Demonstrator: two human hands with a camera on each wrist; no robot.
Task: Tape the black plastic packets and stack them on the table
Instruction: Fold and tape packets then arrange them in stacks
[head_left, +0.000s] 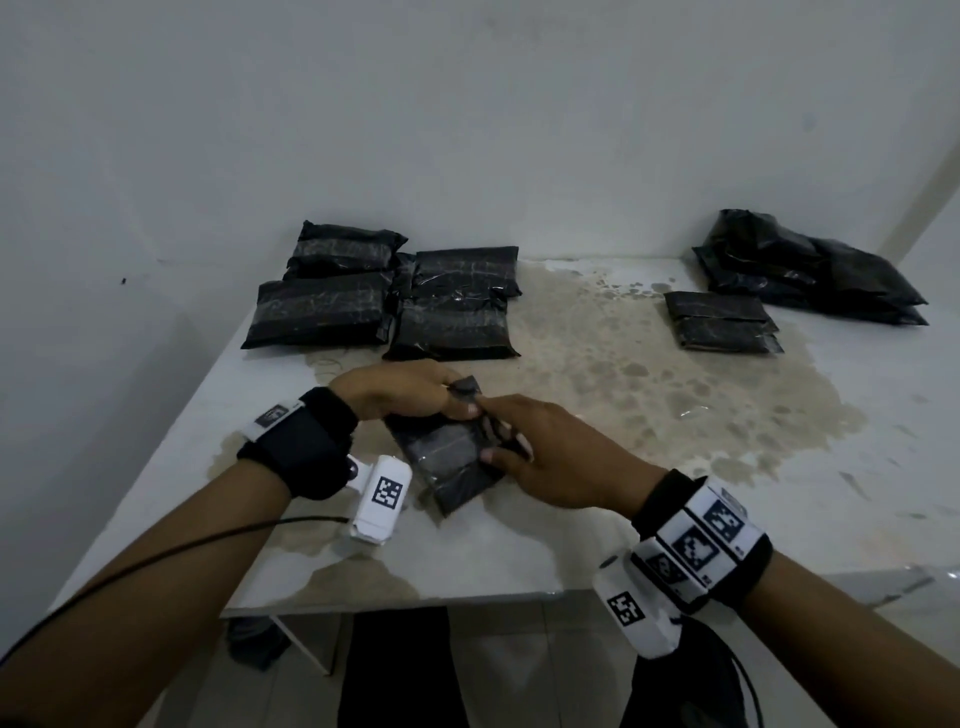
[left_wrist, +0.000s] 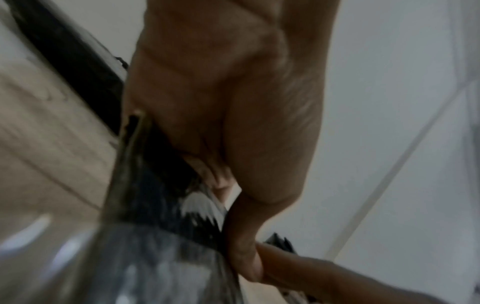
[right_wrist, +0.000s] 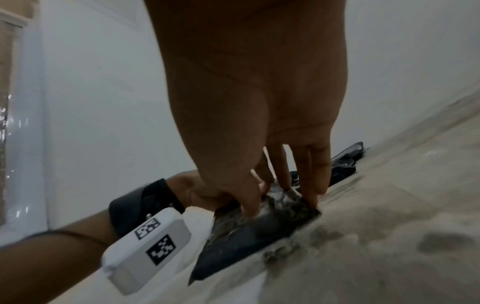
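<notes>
A small black plastic packet (head_left: 441, 462) with clear tape across it lies near the front of the stained white table (head_left: 623, 395). My left hand (head_left: 436, 397) grips the packet's far end, fingers curled over it and the thumb on top. My right hand (head_left: 519, 441) presses down on the packet's right side with straight fingers. In the left wrist view, my left hand (left_wrist: 233, 133) clamps the glossy taped packet (left_wrist: 145, 216). The right wrist view shows my right hand (right_wrist: 283, 185) with its fingertips planted on the packet (right_wrist: 259, 232).
Several taped black packets (head_left: 332, 306) lie grouped at the back left. A small packet stack (head_left: 722, 322) and a loose pile of black bags (head_left: 810, 270) sit at the back right. Walls close the back and left sides. The table's front edge (head_left: 395, 603) is close.
</notes>
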